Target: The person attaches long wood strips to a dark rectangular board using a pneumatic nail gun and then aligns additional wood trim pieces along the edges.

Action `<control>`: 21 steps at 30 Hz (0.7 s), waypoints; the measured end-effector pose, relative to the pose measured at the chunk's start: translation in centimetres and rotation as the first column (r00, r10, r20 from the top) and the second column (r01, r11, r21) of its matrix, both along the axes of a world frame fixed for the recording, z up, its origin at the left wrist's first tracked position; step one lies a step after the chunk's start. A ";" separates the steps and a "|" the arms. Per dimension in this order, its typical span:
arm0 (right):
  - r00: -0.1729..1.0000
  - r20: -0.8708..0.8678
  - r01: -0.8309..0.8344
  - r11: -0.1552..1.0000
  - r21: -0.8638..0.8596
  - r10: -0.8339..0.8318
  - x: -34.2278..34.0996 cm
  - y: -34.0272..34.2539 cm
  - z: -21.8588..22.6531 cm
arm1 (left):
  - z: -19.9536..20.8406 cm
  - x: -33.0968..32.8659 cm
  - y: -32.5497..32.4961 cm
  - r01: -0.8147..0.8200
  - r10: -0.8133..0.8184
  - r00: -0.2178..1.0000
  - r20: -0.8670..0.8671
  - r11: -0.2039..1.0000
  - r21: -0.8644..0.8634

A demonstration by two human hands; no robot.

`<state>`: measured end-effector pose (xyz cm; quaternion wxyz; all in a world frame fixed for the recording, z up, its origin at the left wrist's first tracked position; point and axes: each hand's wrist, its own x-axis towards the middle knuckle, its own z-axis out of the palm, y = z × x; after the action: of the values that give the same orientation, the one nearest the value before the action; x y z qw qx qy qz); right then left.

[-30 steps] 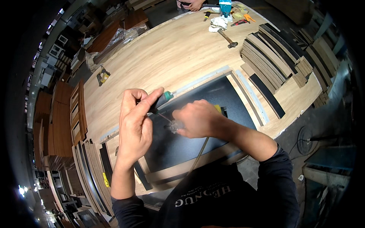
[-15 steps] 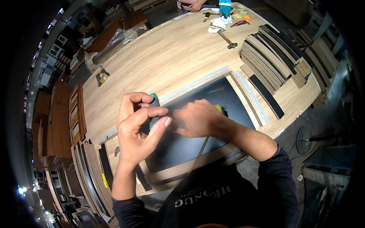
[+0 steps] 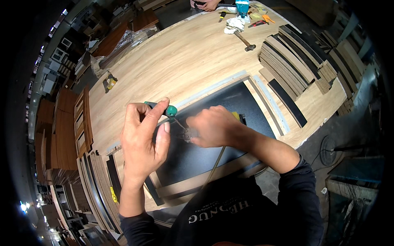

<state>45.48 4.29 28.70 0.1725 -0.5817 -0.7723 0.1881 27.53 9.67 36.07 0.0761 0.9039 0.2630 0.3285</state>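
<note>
You're in a wood workshop — the bench (image 3: pixel 176 61) before you carries a hammer (image 3: pixel 243 40) and stacked boards (image 3: pixel 280 69).

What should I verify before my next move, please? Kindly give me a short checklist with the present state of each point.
1. Green-and-black handle held in left hand: ok.
2. Grey metal part held in right hand: ok.
3. Thin rod seated firmly in that part: cannot tell, blurred.
4. Hands gloved: not ok, both bare.
5. Hammer away from hands: ok, farther up the table.
</note>
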 end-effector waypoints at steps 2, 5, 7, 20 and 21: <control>1.000 -0.005 -0.005 1.000 0.001 0.005 0.0 0.0 0.0 | -0.1 -0.3 0.4 0.039 -0.037 0.999 0.031 0.997 -0.064; 1.000 -0.012 -0.014 1.000 -0.020 0.014 -0.3 -0.1 0.1 | 0.0 -0.3 0.8 0.096 -0.091 0.994 0.057 0.992 -0.087; 1.000 -0.007 -0.019 0.999 -0.033 0.019 -0.4 -0.2 0.1 | 0.1 0.1 0.7 0.100 -0.083 0.991 0.109 0.982 -0.158; 0.999 -0.043 0.024 0.993 0.118 -0.019 -0.6 -0.1 -0.7 | 0.6 -0.4 -0.3 0.152 -0.147 0.988 0.044 0.974 -0.170; 0.999 -0.039 0.021 0.991 0.130 -0.016 -0.6 -0.1 -0.8 | 0.6 -0.5 -0.2 0.173 -0.168 0.985 0.046 0.970 -0.168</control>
<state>44.91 4.21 27.93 0.2262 -0.5727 -0.7742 0.1466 27.02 9.48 36.64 0.1857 0.9080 0.2106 0.3109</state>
